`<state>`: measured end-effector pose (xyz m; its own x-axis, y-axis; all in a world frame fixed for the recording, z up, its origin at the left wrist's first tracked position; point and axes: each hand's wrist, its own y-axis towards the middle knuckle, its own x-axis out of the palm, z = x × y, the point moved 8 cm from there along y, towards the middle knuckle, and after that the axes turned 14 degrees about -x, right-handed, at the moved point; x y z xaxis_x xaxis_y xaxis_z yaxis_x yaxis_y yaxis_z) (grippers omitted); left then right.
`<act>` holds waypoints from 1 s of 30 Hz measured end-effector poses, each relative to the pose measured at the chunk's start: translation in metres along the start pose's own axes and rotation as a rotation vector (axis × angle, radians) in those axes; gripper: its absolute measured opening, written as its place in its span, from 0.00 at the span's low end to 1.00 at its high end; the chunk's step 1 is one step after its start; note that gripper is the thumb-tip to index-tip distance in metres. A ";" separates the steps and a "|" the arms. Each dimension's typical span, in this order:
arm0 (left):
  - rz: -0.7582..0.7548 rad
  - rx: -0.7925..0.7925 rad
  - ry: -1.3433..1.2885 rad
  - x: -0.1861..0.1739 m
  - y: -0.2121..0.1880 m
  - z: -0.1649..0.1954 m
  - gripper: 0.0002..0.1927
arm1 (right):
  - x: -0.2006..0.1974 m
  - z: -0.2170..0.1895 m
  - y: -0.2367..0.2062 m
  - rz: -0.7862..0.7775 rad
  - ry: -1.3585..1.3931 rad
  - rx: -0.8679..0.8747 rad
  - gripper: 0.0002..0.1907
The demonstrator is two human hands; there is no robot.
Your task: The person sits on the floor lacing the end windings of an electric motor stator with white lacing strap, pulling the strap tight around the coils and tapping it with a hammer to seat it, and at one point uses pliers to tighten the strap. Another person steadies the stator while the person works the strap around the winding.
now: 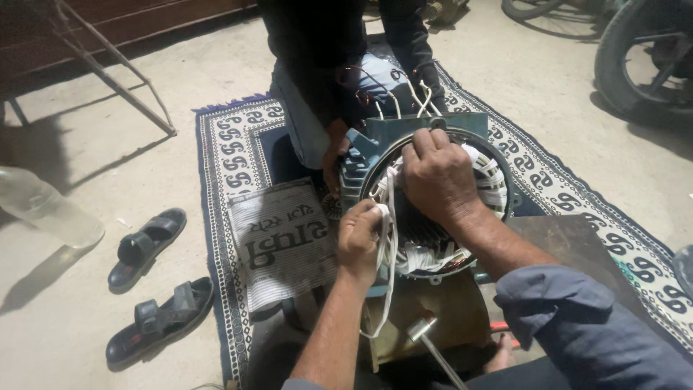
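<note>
Here, in the head view, the right hand [437,177] covers the upper part of the motor stator [498,180], so its fingertips are hidden; I cannot tell what they grip. The left hand [359,242] is closed on a white binding tape [390,289] at the stator's lower left rim. Another person's hand [333,155] holds the blue housing [357,162] behind. A hammer [426,336] lies below, partly cut off.
</note>
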<state>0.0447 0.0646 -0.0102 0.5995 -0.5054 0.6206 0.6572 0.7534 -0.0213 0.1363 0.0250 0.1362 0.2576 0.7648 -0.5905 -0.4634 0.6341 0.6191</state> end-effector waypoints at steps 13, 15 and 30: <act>-0.006 -0.123 -0.106 -0.006 -0.001 0.004 0.13 | -0.003 0.018 -0.025 0.091 0.450 0.322 0.10; -0.020 -0.111 -0.103 -0.004 0.000 0.004 0.13 | -0.009 0.016 -0.046 0.131 0.539 0.412 0.09; -0.034 -0.057 -0.048 0.003 -0.004 0.004 0.13 | 0.019 -0.026 -0.077 0.326 0.447 0.655 0.09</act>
<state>0.0416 0.0621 -0.0050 0.5547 -0.5084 0.6586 0.7026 0.7103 -0.0434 0.1549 -0.0120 0.0637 -0.2255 0.8908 -0.3946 0.1625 0.4337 0.8863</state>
